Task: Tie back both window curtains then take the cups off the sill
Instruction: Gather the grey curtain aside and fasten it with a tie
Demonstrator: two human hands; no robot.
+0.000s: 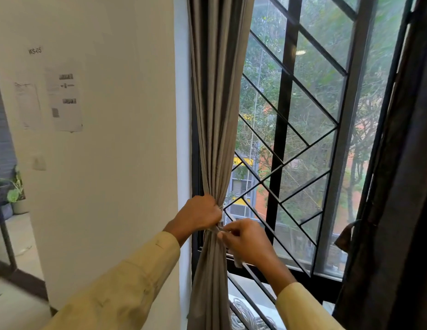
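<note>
The grey left curtain hangs gathered into a narrow bunch at the window's left side. My left hand grips the bunch in a fist at its narrowest point. Just below and to the right, my right hand pinches a thin grey tie-back strap that wraps the bunch; a loose end of the strap hangs under this hand. The dark right curtain hangs at the right edge, with a strap loop dangling from it. No cups are in view.
A black window grille with diagonal bars stands behind the glass. A white wall with taped papers is to the left. A coil of grey cable lies on the sill below. A potted plant stands far left.
</note>
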